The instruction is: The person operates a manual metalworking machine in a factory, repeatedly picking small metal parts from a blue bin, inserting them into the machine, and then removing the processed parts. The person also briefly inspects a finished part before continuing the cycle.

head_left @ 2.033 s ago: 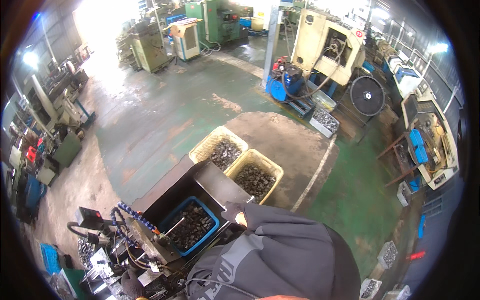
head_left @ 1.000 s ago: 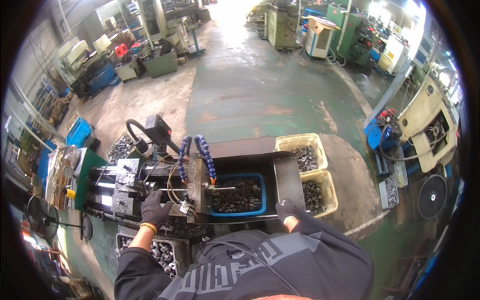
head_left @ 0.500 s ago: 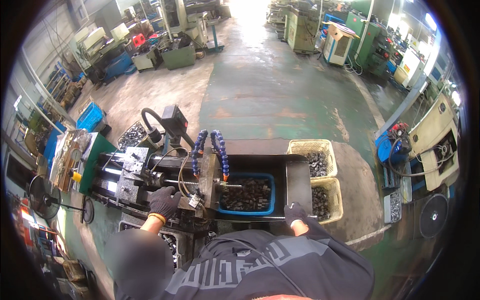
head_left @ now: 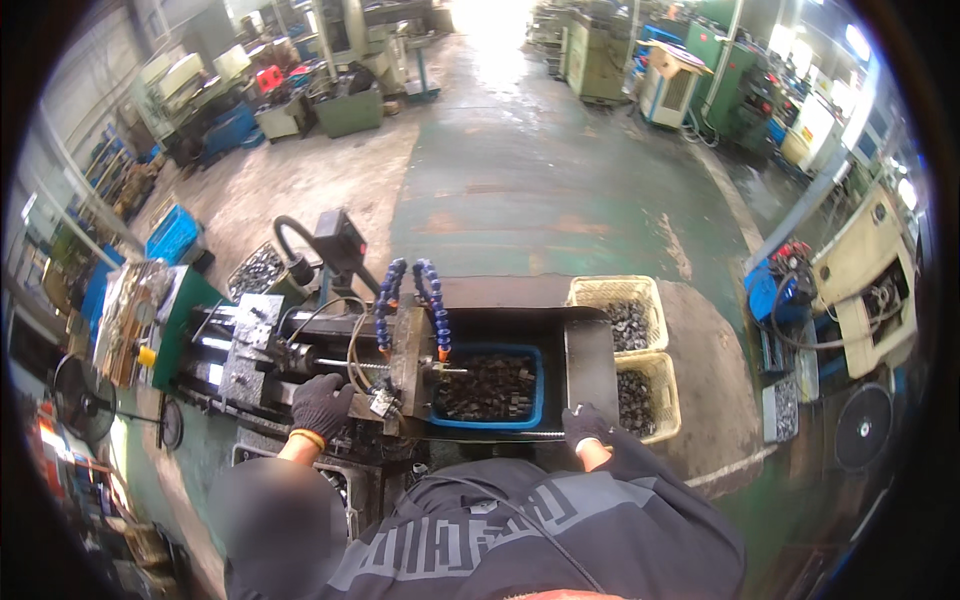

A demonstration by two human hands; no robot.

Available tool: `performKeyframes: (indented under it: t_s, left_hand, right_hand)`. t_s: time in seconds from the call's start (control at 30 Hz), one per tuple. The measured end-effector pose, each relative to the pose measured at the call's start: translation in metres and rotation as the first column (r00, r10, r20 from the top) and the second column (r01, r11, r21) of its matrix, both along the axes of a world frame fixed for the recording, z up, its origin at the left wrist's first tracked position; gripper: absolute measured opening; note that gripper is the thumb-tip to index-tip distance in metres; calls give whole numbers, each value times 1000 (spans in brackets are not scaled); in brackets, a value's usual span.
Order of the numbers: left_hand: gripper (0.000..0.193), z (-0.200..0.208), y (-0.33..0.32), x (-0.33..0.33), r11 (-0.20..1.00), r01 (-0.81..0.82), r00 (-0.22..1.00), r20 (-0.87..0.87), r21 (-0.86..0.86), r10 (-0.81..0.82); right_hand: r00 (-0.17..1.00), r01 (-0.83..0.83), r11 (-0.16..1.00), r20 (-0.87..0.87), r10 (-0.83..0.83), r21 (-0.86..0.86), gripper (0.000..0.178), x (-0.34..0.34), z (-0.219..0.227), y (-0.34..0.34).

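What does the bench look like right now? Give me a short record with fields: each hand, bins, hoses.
left hand: gloved left hand rests on the machine, beside the spindle
right hand: gloved right hand grips the front edge of the black tray
blue bin: blue bin in the tray, holding dark metal parts
yellow crates: two yellow crates right of the tray, both holding dark parts
hoses: two blue coolant hoses arch over the machine, orange tips pointing down

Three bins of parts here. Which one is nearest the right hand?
The blue bin inside the machine tray, just left of the gloved right hand. The two yellow bins sit outside the tray on the floor.
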State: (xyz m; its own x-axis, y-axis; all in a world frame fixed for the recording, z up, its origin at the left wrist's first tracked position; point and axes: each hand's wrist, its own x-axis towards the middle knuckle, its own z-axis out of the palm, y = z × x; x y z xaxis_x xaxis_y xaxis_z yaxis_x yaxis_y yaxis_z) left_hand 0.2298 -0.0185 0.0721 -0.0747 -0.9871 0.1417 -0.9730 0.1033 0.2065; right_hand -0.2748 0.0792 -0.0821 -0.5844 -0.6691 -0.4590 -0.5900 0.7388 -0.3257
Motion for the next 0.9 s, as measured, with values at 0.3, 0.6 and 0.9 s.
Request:
performKeyframes:
  t_s: [0.3, 0.6, 0.9]
  left_hand:
    - [37, 23, 5, -8, 997, 29, 999, 29, 66, -31]
    - [33, -20, -2, 30, 997, 35, 998, 41, 68, -38]
    - [42, -10, -7, 14, 995, -10, 999, 43, 97, 6]
  right_hand:
    - [994, 27, 996, 101, -36, 82, 60, -9, -9, -4]
    - [991, 26, 999, 135, -23, -25, 53, -11, -32, -3]
    - [991, -45, 998, 122, 51, -52, 50, -20, -78, 2]
